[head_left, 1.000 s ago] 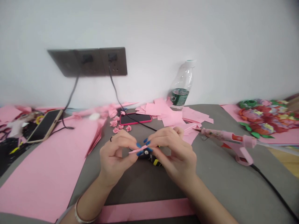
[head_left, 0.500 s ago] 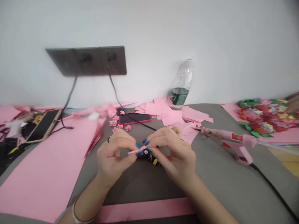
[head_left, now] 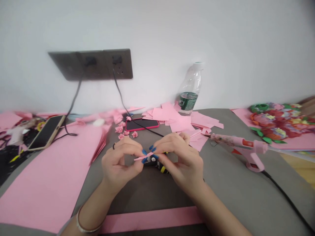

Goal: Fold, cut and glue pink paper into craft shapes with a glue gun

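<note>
My left hand [head_left: 119,164] and my right hand [head_left: 180,159] meet over the grey table [head_left: 233,196], both pinching a small folded pink paper piece [head_left: 143,157] between blue-nailed fingertips. Right under the hands lies a black and yellow tool [head_left: 158,165], mostly hidden. A pink paper strip [head_left: 150,220] lies at the near edge, below my wrists.
A pink glue gun [head_left: 246,149] with a black cord lies to the right. Loose pink paper squares [head_left: 182,121], small pink paper roses [head_left: 124,130], a red-cased phone [head_left: 142,124] and a plastic bottle [head_left: 190,90] sit behind. Large pink sheets [head_left: 49,173] and a gold phone [head_left: 48,131] lie left; paper flowers [head_left: 278,123] far right.
Both hands keep pinching the pink piece and have shifted slightly up and left; the fingers work it a little. Nothing else has moved.
</note>
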`<state>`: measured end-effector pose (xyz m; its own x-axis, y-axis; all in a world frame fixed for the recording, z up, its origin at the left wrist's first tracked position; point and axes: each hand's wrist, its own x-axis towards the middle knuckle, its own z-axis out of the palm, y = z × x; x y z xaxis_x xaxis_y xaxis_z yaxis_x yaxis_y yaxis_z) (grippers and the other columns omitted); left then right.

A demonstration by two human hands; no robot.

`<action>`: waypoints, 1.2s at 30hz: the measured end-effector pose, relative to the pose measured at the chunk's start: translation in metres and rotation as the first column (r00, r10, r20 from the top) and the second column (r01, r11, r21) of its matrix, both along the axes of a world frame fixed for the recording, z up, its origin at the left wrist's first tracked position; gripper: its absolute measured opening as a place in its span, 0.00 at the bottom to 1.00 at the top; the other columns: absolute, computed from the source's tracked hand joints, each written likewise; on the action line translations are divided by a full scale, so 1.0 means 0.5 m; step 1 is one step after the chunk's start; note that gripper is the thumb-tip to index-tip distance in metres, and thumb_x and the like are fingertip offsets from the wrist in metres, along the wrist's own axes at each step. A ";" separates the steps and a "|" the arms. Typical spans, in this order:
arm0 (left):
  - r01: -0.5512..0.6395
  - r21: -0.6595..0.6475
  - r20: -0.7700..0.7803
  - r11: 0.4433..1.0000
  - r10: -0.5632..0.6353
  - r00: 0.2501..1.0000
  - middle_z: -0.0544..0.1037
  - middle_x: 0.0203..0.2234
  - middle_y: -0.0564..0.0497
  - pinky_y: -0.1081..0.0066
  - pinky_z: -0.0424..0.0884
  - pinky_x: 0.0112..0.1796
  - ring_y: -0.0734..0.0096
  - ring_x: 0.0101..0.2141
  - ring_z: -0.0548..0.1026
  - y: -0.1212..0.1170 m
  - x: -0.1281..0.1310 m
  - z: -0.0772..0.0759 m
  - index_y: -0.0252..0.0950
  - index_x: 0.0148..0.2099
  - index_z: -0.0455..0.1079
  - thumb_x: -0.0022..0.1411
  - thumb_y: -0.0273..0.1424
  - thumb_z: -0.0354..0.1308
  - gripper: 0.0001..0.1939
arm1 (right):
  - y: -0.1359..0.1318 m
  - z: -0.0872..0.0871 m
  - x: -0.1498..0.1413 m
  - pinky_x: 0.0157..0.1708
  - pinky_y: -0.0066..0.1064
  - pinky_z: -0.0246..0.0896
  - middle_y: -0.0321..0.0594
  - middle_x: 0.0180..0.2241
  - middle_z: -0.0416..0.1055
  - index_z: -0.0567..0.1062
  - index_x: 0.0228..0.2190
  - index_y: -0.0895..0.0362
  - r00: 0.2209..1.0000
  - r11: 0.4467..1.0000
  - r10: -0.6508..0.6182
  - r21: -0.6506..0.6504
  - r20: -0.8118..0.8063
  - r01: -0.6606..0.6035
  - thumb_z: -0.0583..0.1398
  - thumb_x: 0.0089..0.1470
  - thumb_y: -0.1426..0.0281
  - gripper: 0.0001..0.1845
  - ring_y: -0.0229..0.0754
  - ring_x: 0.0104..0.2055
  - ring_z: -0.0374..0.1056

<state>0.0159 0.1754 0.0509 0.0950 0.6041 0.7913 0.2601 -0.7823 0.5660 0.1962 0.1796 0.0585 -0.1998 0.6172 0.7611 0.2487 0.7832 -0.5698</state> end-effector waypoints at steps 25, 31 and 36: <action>0.029 0.034 -0.010 0.999 -0.028 1.000 0.76 0.26 0.56 0.69 0.71 0.33 0.72 0.29 0.73 0.006 -0.006 -0.001 0.38 0.35 0.73 0.56 0.15 0.62 0.12 | 0.010 -0.013 0.005 0.38 0.40 0.49 0.34 0.34 0.80 0.73 0.35 0.53 0.999 0.997 0.024 -0.069 0.043 -0.021 0.62 0.63 0.76 0.06 0.42 0.35 0.75; 0.031 0.023 0.003 0.999 -0.031 1.000 0.76 0.26 0.55 0.67 0.70 0.33 0.71 0.29 0.74 0.006 -0.007 -0.002 0.38 0.35 0.73 0.58 0.18 0.62 0.09 | 0.011 -0.014 0.006 0.38 0.40 0.49 0.33 0.34 0.79 0.74 0.35 0.53 0.999 0.997 0.004 -0.081 0.043 -0.001 0.63 0.62 0.76 0.05 0.41 0.34 0.74; 0.054 0.020 0.002 0.998 -0.054 0.999 0.76 0.28 0.55 0.67 0.70 0.34 0.71 0.30 0.73 0.006 -0.009 -0.004 0.38 0.36 0.73 0.57 0.15 0.61 0.12 | 0.010 -0.016 0.005 0.38 0.40 0.49 0.33 0.34 0.79 0.73 0.36 0.52 0.999 0.997 -0.004 -0.083 0.033 0.007 0.63 0.62 0.76 0.06 0.41 0.34 0.74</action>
